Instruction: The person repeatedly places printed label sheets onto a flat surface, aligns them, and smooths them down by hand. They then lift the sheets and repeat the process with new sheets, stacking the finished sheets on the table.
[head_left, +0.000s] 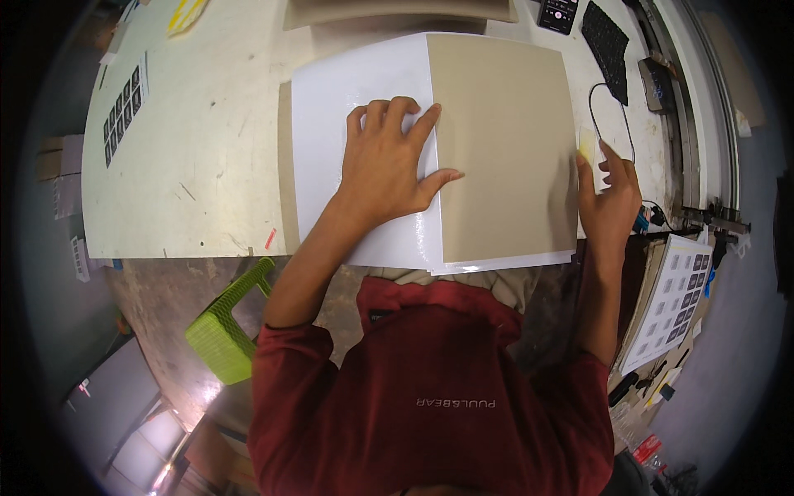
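Note:
A beige cardboard panel (504, 149) lies on a larger glossy white sheet (318, 165), with white showing along its left and bottom edges. My left hand (389, 157) rests on the sheet with fingers spread; its thumb and index fingertip reach over the panel's left edge. At the panel's right edge is my right hand (610, 194). Its thumb is by the edge, the index finger stands apart from it, and the other fingers curl. A small yellowish translucent strip (586, 142) shows between that thumb and index finger; no grip on it is visible.
Another beige board (285, 165) shows under the sheet's left side. A phone (558, 15), a dark textured piece (606, 50) and a thin cable lie at the far right. Printed sheets (666, 302) hang by the right edge. A green plastic stool (222, 331) stands below left.

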`<state>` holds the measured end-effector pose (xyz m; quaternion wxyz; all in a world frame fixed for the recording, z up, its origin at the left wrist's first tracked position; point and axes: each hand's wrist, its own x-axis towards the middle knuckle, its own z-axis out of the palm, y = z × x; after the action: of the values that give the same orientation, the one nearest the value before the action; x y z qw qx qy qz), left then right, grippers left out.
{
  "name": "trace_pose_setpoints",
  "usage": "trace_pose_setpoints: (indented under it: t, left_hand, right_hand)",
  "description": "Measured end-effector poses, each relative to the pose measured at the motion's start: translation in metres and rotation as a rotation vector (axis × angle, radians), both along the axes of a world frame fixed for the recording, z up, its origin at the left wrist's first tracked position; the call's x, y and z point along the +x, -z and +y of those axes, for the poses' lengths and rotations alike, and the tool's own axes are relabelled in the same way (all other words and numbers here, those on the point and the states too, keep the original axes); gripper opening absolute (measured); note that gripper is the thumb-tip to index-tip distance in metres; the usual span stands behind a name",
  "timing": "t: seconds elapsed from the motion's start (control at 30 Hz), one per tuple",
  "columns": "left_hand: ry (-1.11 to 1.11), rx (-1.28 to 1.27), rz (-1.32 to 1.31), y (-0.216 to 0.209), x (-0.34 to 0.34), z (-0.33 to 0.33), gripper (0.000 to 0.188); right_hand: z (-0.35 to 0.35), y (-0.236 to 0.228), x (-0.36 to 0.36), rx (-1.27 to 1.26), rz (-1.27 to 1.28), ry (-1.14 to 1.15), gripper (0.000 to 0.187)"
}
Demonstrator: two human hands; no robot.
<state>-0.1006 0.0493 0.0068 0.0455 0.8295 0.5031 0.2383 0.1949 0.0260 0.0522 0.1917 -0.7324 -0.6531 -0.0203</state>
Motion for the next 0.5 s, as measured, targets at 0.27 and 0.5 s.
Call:
trace_pose_setpoints:
  t: [0.27, 0.5]
  left_hand:
    - [-0.081, 0.137, -0.077, -0.013, 0.0, -0.049, 0.085]
    - [-0.296, -0.036, 0.333, 0.042, -0.063, -0.173, 0.098]
  right_hand:
    - [-0.032, 0.007, -0.043, -0.11, 0.026, -0.61, 0.048]
    - [-0.037, 0.02, -0.032, -0.086, 0.056, -0.666, 0.054]
